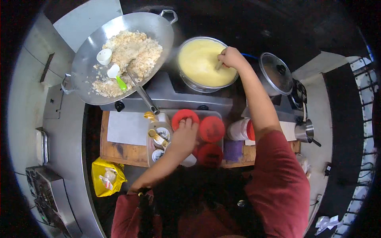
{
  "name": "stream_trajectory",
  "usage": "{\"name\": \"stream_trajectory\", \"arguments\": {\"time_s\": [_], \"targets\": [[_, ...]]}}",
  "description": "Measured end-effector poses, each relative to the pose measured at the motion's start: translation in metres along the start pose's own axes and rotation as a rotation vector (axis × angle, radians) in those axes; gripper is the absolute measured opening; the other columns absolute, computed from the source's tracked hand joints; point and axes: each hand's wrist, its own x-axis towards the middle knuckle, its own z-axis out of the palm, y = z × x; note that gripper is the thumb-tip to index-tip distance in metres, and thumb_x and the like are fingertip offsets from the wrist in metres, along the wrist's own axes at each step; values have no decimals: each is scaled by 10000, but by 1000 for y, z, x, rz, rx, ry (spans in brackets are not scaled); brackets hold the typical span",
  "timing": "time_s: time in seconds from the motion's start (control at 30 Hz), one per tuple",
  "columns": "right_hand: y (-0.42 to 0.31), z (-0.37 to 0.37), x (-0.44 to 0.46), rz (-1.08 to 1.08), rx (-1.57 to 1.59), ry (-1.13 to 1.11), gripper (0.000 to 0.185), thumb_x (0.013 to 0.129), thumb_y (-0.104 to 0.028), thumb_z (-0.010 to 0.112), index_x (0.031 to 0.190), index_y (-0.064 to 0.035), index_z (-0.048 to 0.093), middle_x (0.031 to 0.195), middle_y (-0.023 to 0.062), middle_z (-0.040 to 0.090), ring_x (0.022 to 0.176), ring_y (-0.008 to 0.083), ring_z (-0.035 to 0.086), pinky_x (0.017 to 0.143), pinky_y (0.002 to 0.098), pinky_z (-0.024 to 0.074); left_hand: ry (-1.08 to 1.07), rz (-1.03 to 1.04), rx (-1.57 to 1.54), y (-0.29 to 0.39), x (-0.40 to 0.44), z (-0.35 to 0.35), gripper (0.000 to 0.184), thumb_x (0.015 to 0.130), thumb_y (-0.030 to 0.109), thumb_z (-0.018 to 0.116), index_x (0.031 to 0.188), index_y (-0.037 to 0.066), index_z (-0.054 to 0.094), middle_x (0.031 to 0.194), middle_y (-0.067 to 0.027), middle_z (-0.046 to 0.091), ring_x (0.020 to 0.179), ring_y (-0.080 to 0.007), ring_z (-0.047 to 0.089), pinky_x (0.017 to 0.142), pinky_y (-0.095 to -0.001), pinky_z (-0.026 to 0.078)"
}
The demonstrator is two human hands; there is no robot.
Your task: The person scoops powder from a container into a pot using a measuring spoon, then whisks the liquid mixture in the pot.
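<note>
My right hand is closed round the handle of a utensil that dips into a pot of yellow liquid. The utensil's lower end is hidden in the liquid, so its kind does not show. My left hand lies over a red-lidded jar, its fingers bent onto the lid. This jar stands in a clear plastic bin with other red-lidded jars and several smaller containers with handwritten labels.
At the left a large wok of rice holds a metal spatula, a white cup and a green-handled scoop. A glass-lidded pot is at the right. A yellow bag hangs lower left. A red-lidded jar lies beside the bin.
</note>
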Motion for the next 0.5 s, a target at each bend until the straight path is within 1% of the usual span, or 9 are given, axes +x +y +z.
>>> {"name": "stream_trajectory", "arguments": {"time_s": [0.03, 0.1, 0.27, 0.33, 0.4, 0.43, 0.5], "targets": [[-1, 3, 1, 2, -2, 1, 352, 779, -320, 624, 811, 8, 747, 785, 218, 699, 739, 351, 690, 760, 429, 550, 11, -2, -5, 1, 0, -2, 695, 690, 234, 843, 1246, 5, 496, 1270, -210, 483, 1199, -412, 494, 996, -446, 467], [-5, 4, 3, -28, -48, -52, 361, 780, -326, 625, 862, 1, 755, 851, 232, 704, 799, 367, 689, 792, 446, 542, 30, -6, -12, 2, 0, -3, 697, 689, 227, 843, 1250, 6, 493, 1272, -211, 482, 1202, -411, 492, 995, -447, 467], [-19, 6, -5, 2, -59, -48, 351, 789, -316, 618, 860, -1, 755, 842, 224, 707, 789, 370, 688, 800, 452, 538, 21, -20, -18, -1, -2, 2, 694, 686, 189, 844, 1252, 8, 485, 1275, -214, 479, 1212, -410, 485, 1001, -448, 463], [-16, 3, -8, 21, -63, -42, 349, 791, -315, 617, 859, -2, 755, 844, 222, 708, 794, 373, 688, 801, 448, 538, 39, -13, -2, -3, -3, 6, 696, 686, 196, 845, 1250, 6, 485, 1275, -213, 478, 1212, -411, 485, 1003, -449, 462], [-11, -2, -10, -52, 13, 34, 268, 823, -218, 610, 783, 13, 740, 587, 112, 662, 523, 194, 650, 588, 341, 533, 65, -2, 15, -2, -4, 4, 697, 686, 202, 845, 1249, 5, 484, 1276, -212, 478, 1212, -413, 484, 1005, -450, 461], [-5, 0, -11, -59, 9, 38, 268, 823, -218, 610, 783, 13, 740, 587, 112, 662, 523, 194, 650, 588, 341, 533, 56, -4, 6, 0, -5, 1, 699, 688, 208, 845, 1251, 5, 484, 1279, -212, 477, 1215, -415, 482, 1006, -454, 461], [4, 1, -18, -26, 322, 98, 262, 839, -209, 604, 812, 8, 748, 604, 104, 671, 544, 175, 664, 578, 328, 532, 60, -11, -5, 0, -5, -1, 701, 689, 213, 845, 1253, 5, 485, 1281, -211, 476, 1218, -417, 480, 1008, -458, 461]]}}
